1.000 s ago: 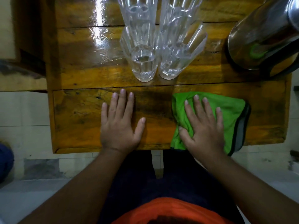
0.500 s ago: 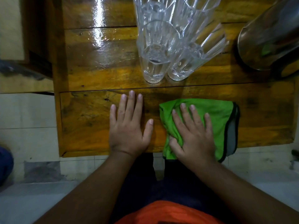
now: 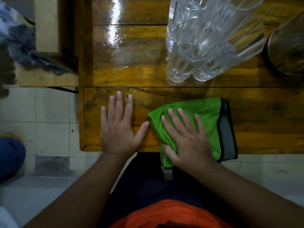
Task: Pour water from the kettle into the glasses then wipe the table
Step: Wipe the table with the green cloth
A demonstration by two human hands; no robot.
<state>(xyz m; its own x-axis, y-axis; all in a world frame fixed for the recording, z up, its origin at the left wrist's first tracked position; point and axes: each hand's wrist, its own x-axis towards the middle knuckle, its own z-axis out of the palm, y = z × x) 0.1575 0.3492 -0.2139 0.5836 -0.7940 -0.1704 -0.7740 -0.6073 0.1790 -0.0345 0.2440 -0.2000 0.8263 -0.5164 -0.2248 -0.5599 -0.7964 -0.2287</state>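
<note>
Right hand [image 3: 185, 139] flat on green cloth [image 3: 204, 116], fingers straight and spread, pressing it onto tabletop [image 3: 263, 129] at near edge; lower corner of cloth hanging over that edge. Left hand [image 3: 118, 129] flat on bare wood just beside, fingers straight, thumb tip touching cloth. Open wood left of left hand up to tabletop's left edge, and a wider bare stretch right of cloth. Glossy wet-looking patch [image 3: 115, 38] farther back. Cluster of clear glasses [image 3: 205, 43] beyond cloth, tops cut off by frame; water level hard to make out. Kettle [image 3: 287, 50] at far right, only part of steel body showing.
</note>
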